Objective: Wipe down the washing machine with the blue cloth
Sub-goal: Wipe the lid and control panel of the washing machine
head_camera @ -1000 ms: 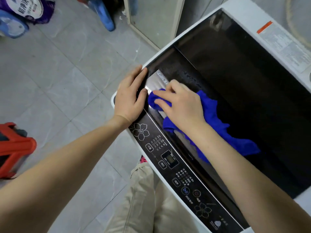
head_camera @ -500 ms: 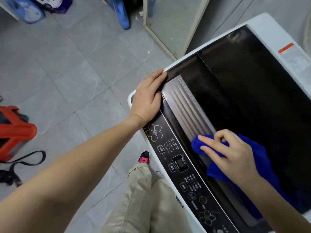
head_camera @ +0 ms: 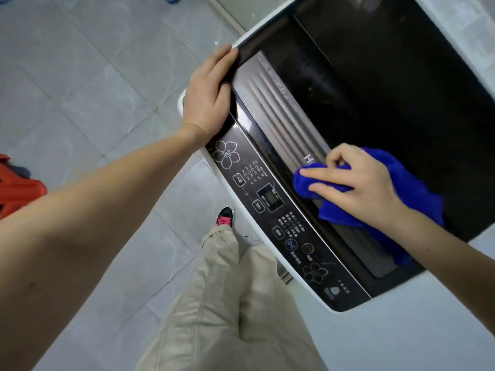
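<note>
The top-loading washing machine fills the right side, with a dark glass lid, a ribbed grey strip and a black control panel along its front. My right hand holds the bunched blue cloth and presses it onto the ribbed strip, fingers pointing left and thumb tucked against the cloth. The cloth trails back under my right wrist. My left hand rests flat on the machine's front left corner, fingers straight along the edge.
Grey tiled floor lies to the left. A red plastic object sits at the left edge. My beige trousers and a black shoe with pink laces are right in front of the machine.
My right hand slid the blue cloth along the ribbed strip from its left end toward the middle. The left hand stayed on the front left corner.
</note>
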Available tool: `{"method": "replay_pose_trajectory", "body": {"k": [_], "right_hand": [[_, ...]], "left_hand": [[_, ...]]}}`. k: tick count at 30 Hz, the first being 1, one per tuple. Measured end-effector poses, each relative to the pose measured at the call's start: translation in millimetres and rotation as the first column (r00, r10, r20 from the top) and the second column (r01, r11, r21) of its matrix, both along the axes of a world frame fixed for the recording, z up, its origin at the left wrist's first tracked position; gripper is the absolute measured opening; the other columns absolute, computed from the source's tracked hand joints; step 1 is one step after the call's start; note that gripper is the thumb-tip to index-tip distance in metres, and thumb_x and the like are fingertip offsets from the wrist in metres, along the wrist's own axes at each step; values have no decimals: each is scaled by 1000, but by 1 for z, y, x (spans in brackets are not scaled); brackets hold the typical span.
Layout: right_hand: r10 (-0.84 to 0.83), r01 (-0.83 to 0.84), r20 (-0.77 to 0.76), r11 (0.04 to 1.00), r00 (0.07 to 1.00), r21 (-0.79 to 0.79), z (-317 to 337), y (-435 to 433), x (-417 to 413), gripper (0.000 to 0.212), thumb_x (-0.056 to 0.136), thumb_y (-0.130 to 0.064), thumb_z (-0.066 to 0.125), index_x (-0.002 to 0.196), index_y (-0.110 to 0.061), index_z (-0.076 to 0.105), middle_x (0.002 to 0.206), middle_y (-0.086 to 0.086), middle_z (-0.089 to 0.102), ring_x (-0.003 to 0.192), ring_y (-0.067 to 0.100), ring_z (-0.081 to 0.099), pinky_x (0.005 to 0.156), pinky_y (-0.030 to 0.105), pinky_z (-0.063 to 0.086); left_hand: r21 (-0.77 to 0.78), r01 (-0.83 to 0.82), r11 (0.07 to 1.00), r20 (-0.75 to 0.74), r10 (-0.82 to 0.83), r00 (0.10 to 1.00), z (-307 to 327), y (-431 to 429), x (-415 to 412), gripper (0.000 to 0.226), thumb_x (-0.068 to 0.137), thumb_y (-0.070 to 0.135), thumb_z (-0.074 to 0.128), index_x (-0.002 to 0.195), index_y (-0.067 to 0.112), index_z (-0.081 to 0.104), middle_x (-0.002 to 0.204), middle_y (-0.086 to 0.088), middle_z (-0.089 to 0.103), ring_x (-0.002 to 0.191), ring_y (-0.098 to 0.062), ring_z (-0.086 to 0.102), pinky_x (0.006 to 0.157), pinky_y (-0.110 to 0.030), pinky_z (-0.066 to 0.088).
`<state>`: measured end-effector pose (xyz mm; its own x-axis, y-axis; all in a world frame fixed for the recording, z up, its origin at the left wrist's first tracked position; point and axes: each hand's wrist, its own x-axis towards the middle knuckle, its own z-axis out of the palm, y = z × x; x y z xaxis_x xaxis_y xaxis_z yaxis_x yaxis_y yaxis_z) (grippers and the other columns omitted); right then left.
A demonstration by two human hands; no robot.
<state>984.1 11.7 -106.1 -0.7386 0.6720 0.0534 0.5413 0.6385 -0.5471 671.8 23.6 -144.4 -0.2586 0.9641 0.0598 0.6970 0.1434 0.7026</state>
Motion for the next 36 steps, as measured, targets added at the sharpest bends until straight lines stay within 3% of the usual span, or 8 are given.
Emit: {"method": "replay_pose_trajectory", "body": {"k": [4, 8, 13, 18, 23, 28, 32, 36], "right_hand": [[179, -179, 174, 984, 968, -14, 6, -59, 100, 27, 97, -43, 55, 118, -34, 69, 88, -4, 52, 78, 12, 48, 58, 28, 42], [129, -127, 324, 992, 937, -27, 7, -82, 157, 23, 80, -77, 54, 91, -57, 60, 84, -13, 60, 77, 11, 57, 65, 38, 52], [25, -35, 109, 996, 994, 88, 3, -71, 107, 24, 92, -28, 68, 114, -21, 74, 83, 4, 56, 72, 13, 48, 50, 27, 41], [24, -30, 56, 992, 998, 123, -3, -16, 6, 24, 94, -34, 65, 115, -28, 74, 86, 4, 56, 79, 16, 54, 57, 25, 30], [-27, 20, 56, 993, 998, 119, -1, 40, -80, 31, 92, -43, 59, 119, -33, 71, 100, 4, 57, 94, 17, 54, 71, 38, 47], [40, -48, 68, 992, 997, 114, 3, 18, -49, 28, 92, -39, 64, 118, -32, 72, 94, 3, 54, 89, 19, 53, 61, 33, 41], [145, -156, 88, 978, 986, 137, 2, -14, 7, 26, 92, -34, 65, 116, -29, 73, 86, 2, 52, 79, 15, 49, 57, 25, 32], [113, -121, 56, 980, 992, 155, -6, -3, -10, 23, 93, -34, 66, 114, -29, 74, 84, 0, 53, 76, 10, 47, 54, 25, 34]], "left_hand": [[0, -1, 1000, -15, 1, 1000, 0, 0, 4, 62, 86, 3, 39, 146, 13, 49, 153, -5, 45, 142, -20, 40, 120, -22, 24], [57, 8, 998, -39, -6, 999, -1, 1, 5, 61, 83, 3, 40, 142, 12, 53, 142, -8, 54, 131, -20, 49, 113, -21, 33], [105, 11, 994, -105, 0, 994, -2, 3, 7, 55, 79, 1, 41, 130, 6, 59, 126, -18, 60, 113, -27, 54, 97, -18, 37], [96, 35, 995, -140, -21, 990, 0, 3, 7, 60, 82, -1, 42, 141, 3, 52, 141, -16, 53, 131, -24, 50, 113, -22, 32], [39, 28, 999, -184, -21, 983, 4, -4, 10, 61, 88, 2, 38, 149, 3, 42, 156, -17, 38, 146, -28, 35, 123, -31, 22], [17, 37, 999, -210, -32, 977, -11, -63, 37, 53, 102, 12, 39, 153, 2, 33, 162, -17, 28, 152, -33, 22, 126, -43, 13], [-1, 89, 996, -300, -85, 950, -26, -99, 43, 57, 106, 26, 35, 157, 3, 23, 165, -14, 22, 154, -28, 15, 126, -32, 1], [13, 76, 997, -340, -67, 938, -28, -95, 44, 58, 105, 29, 31, 157, 3, 23, 164, -15, 22, 154, -30, 16, 127, -34, 2]]}}
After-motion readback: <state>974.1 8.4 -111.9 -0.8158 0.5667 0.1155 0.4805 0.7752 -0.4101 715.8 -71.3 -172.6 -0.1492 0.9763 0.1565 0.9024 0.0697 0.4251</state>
